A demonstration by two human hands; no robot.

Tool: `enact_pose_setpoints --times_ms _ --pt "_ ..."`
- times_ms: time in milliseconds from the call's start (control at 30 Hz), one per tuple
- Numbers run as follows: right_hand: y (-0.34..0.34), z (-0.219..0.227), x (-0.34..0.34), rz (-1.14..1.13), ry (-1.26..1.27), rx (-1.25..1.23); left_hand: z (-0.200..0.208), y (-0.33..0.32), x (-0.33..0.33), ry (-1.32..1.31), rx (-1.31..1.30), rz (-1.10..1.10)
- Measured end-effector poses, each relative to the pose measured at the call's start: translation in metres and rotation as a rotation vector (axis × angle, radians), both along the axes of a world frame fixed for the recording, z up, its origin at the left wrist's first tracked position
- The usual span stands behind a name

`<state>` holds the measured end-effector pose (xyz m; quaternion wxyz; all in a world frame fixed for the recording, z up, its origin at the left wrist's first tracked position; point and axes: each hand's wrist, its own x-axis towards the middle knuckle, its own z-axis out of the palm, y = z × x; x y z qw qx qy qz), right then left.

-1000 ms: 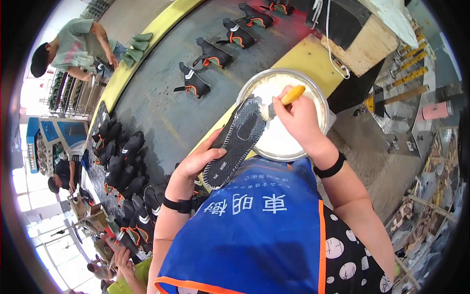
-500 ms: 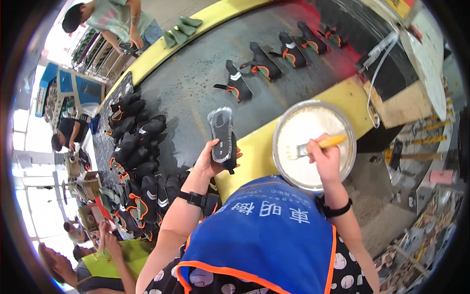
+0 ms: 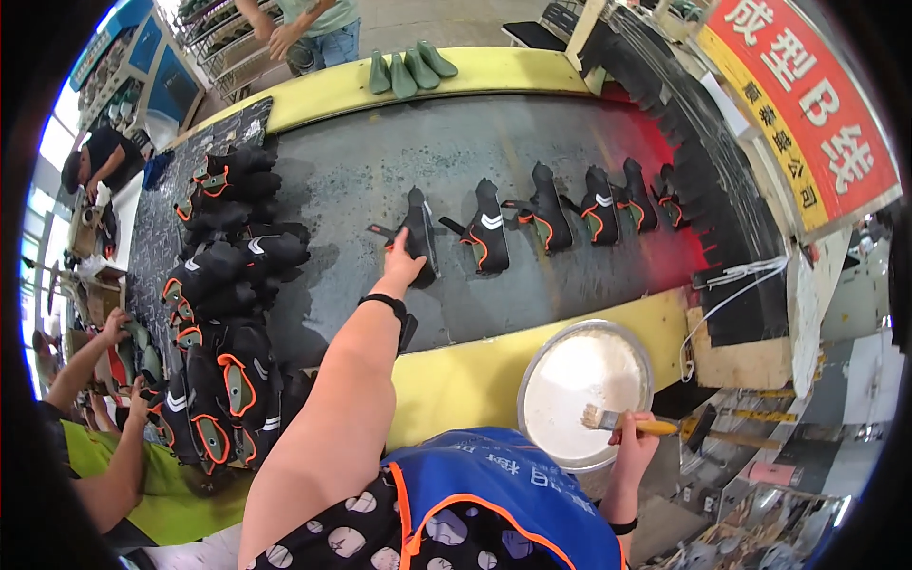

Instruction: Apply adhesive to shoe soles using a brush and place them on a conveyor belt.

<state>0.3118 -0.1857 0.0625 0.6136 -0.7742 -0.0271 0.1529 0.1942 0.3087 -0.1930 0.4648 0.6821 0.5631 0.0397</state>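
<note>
A heap of black shoes [image 3: 261,249] is piled at the left end of the grey belt [image 3: 328,157]. Next, a black shoe [image 3: 426,231] is set left of the belt's middle, between its near and far edges, and is touched by the left hand [image 3: 407,260]. The first finger and thumb are spread apart on it; the other fingers are hidden, so whether they are curled cannot be told. Five more shoes [image 3: 489,233] are lined up toward the right end. A round bowl [image 3: 524,408] of white paste is placed by the near yellow edge [image 3: 456,380], right of the middle. Over it, a brush [image 3: 617,421] is held by its yellow handle, with the fingers of the right hand [image 3: 634,439] closed around it. The touched shoe could be knocked into the next one if it is pushed sideways. Paste could be dripped on the yellow edge if the brush is swung past the bowl's rim, and the bowl could be tipped if it is bumped by the right arm. Half a second earlier, the shoe was held up, bottom showing, near the yellow edge; now six are lined up where five were seen.
</note>
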Motion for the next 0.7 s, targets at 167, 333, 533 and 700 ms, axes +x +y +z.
enact_pose_setpoints --times_ms 167,333,533,700 --pt "0.009 0.002 -0.002 0.059 -0.008 -0.011 0.016 -0.033 0.004 0.056 0.049 0.038" --pt "0.031 0.002 0.006 0.164 -0.036 -0.011 0.093 -0.117 -0.058 0.191 -0.049 -0.228" --pt "0.067 0.011 0.004 0.353 -0.103 0.052 0.203 -0.13 -0.189 0.748 0.693 -0.122" --pt "0.084 0.017 -0.014 0.48 -0.135 0.134 0.248 -0.118 -0.286 1.079 0.51 0.262"
